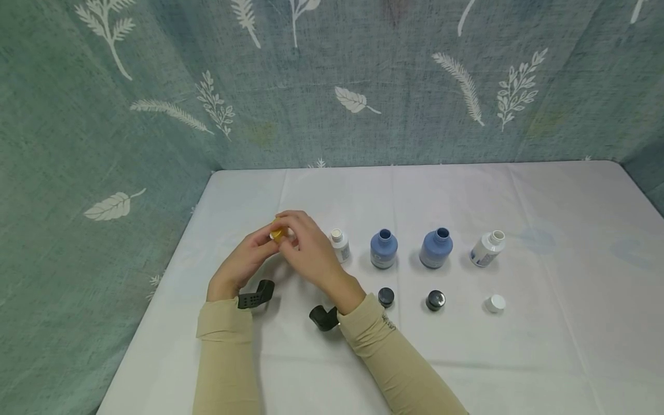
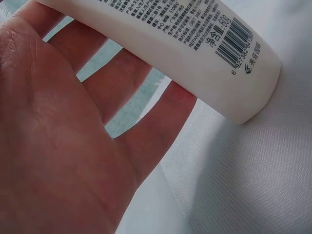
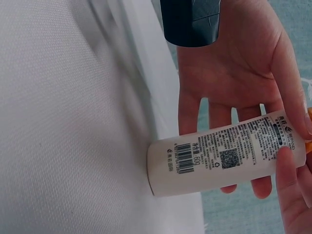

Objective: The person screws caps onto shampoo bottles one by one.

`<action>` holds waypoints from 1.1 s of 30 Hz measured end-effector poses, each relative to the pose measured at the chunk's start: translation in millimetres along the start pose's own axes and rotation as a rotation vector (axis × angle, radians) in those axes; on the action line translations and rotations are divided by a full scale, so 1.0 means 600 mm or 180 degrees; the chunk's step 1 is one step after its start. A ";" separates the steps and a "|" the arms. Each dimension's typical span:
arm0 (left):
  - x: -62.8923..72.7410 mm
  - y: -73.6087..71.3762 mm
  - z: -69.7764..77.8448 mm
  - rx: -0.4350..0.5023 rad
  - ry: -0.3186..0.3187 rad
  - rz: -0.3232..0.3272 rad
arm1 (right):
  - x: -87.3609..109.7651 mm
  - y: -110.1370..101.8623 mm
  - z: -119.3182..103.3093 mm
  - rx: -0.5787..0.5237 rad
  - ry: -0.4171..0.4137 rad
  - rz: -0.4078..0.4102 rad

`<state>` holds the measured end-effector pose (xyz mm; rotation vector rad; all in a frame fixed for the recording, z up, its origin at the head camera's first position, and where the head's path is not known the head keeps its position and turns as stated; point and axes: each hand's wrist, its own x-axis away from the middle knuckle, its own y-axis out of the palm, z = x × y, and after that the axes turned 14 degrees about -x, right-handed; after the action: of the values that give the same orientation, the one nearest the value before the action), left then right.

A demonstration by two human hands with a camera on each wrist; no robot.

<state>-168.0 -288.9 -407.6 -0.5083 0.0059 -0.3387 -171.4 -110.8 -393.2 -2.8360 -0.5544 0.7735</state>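
A white printed bottle (image 3: 209,161) with a barcode is held above the table's left part in my left hand (image 1: 241,262), its fingers along one side and thumb near the top. The left wrist view shows the bottle's lower end (image 2: 243,83) over the white cloth. At the bottle's top is a yellow cap (image 1: 279,231). My right hand (image 1: 316,253) pinches around this cap, with one fingertip (image 3: 286,170) against the bottle's shoulder. Both hands hide most of the bottle in the head view.
Right of the hands stand a small white bottle (image 1: 339,246), two blue bottles (image 1: 384,253) (image 1: 436,252) with uncapped necks and another uncapped white bottle (image 1: 486,250). Before them lie two black caps (image 1: 386,297) (image 1: 435,300) and a white cap (image 1: 495,304). A patterned curtain (image 1: 394,132) hangs behind.
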 end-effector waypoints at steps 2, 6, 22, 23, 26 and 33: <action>0.002 0.001 0.008 0.0010 -0.0011 0.0004 | 0.000 0.000 0.000 -0.0021 -0.0002 0.0032; 0.007 0.003 0.025 -0.0010 -0.0048 0.0040 | 0.001 0.000 0.001 -0.0043 -0.0008 0.0067; 0.008 0.004 0.030 -0.0033 -0.0062 0.0083 | 0.000 0.003 0.001 -0.0039 -0.0010 0.0200; 0.007 0.004 0.030 -0.0038 -0.0066 0.0080 | 0.000 0.003 0.001 -0.0031 -0.0007 0.0194; 0.006 0.004 0.026 -0.0063 -0.0069 0.0074 | 0.000 0.003 0.002 -0.0008 -0.0026 0.0178; -0.004 0.002 -0.005 -0.0044 -0.0074 0.0128 | 0.000 0.003 0.003 0.0052 -0.0113 0.0242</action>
<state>-169.9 -288.5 -411.2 -0.5252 -0.0041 -0.2935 -171.5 -112.3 -395.1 -2.8481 -0.4453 0.8390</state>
